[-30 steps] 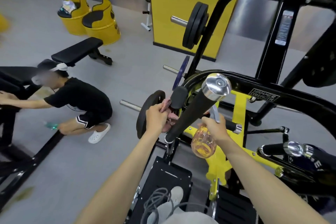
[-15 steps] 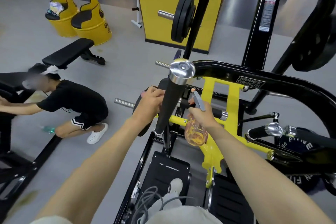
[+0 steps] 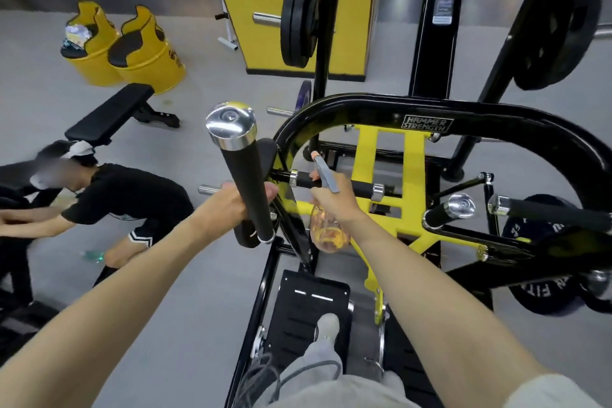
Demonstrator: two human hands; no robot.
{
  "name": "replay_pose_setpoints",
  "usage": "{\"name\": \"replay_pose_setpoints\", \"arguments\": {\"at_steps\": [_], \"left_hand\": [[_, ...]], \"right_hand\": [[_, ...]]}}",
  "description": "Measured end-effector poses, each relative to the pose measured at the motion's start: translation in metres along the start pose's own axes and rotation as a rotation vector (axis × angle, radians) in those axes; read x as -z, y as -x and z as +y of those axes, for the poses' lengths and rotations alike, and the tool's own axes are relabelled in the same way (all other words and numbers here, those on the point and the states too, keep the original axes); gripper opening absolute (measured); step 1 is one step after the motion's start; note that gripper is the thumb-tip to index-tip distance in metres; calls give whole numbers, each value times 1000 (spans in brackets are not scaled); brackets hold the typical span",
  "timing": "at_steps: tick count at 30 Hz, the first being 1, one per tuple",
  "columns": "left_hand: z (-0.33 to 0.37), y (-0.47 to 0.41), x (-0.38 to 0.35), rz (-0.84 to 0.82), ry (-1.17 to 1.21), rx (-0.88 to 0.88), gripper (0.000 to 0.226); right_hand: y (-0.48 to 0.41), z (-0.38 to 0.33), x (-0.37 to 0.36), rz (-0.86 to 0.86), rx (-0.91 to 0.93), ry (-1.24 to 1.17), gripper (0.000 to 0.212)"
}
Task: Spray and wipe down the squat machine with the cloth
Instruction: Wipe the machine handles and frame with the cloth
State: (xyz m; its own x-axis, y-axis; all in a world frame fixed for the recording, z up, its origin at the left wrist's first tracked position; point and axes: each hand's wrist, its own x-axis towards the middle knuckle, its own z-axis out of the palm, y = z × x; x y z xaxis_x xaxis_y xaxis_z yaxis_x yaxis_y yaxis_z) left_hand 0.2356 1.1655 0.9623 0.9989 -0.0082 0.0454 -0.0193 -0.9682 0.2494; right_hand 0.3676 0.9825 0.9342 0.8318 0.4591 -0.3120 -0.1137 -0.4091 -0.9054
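Two hands busy: our left hand (image 3: 231, 205) fingers wrap handle grip (image 3: 241, 175), likely wiping, cloth hidden; right hand (image 3: 334, 200) fingers clamp spray bottle (image 3: 331, 235), nozzle aimed ahead for next burst.

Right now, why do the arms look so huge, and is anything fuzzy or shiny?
Head view: the wide lens stretches both forearms toward the bottom corners; the crouching person's arms at the left edge are blurred; the chrome handle cap carries bright glare.
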Motion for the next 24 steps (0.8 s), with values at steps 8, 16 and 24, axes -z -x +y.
{"name": "replay_pose_setpoints", "arguments": {"at_steps": [8,16,24], "left_hand": [[-8,-14,-10,-161,-7,-40,37],[18,6,-49,279,393,403,18],[68,22,-103,514,1089,1366,37]], "right_hand": [[-4,9,3,-53,-14,-51,29],[4,22,2,-74,130,38,39],[73,67,16,-91,203,109,48]]}}
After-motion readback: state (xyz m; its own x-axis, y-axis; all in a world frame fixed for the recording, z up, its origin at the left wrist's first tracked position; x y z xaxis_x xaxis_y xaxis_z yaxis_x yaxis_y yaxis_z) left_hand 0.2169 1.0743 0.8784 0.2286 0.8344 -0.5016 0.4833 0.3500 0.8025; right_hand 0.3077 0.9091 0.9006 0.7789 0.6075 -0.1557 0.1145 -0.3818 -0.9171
